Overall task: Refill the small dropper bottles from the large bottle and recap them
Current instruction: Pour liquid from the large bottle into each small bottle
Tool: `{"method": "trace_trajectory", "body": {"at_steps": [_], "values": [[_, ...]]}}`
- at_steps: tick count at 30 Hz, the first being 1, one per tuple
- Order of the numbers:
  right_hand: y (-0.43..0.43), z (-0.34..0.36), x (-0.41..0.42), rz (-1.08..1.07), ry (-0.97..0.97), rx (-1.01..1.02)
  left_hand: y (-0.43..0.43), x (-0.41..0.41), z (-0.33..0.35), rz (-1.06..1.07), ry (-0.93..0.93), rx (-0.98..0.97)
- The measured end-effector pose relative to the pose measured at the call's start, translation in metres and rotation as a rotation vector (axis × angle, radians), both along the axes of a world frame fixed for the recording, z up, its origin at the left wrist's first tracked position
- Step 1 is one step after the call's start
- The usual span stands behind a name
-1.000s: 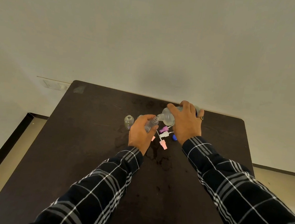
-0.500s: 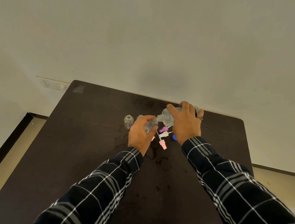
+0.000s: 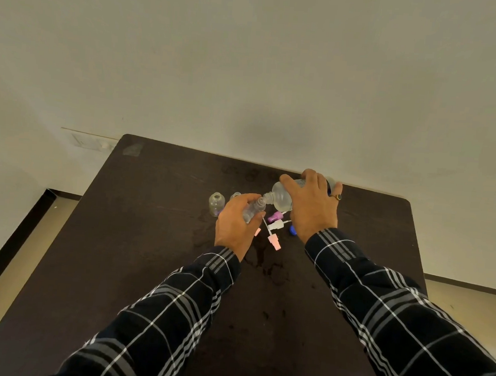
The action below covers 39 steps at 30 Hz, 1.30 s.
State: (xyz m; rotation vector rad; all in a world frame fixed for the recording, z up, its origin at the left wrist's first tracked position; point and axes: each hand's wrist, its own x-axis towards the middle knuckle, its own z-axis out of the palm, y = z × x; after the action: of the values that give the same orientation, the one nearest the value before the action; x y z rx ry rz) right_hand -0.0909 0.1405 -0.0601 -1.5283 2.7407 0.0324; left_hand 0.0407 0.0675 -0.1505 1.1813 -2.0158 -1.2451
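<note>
My right hand grips the large clear bottle, tipped on its side with its neck pointing left. My left hand holds a small clear dropper bottle, tilted so its open mouth meets the large bottle's neck. An uncapped small bottle stands upright left of my left hand, and a second one peeks out behind my fingers. Loose caps lie between my hands: a purple cap, a white cap, a pink cap and a blue cap.
The dark brown table has wet spill marks just near side of the caps. Its far edge meets a pale wall. Floor shows past the left and right table edges.
Both hands have held almost the same pose. The large bottle stays tipped against the small bottle's mouth, with only a slight shift.
</note>
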Motion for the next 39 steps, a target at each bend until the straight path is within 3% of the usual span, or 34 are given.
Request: {"method": "trace_trajectory", "body": {"at_steps": [39], "values": [[-0.0009, 0.0033, 0.0041, 0.003, 0.025, 0.021, 0.0009, 0.002, 0.002, 0.029, -0.028, 0.004]]}}
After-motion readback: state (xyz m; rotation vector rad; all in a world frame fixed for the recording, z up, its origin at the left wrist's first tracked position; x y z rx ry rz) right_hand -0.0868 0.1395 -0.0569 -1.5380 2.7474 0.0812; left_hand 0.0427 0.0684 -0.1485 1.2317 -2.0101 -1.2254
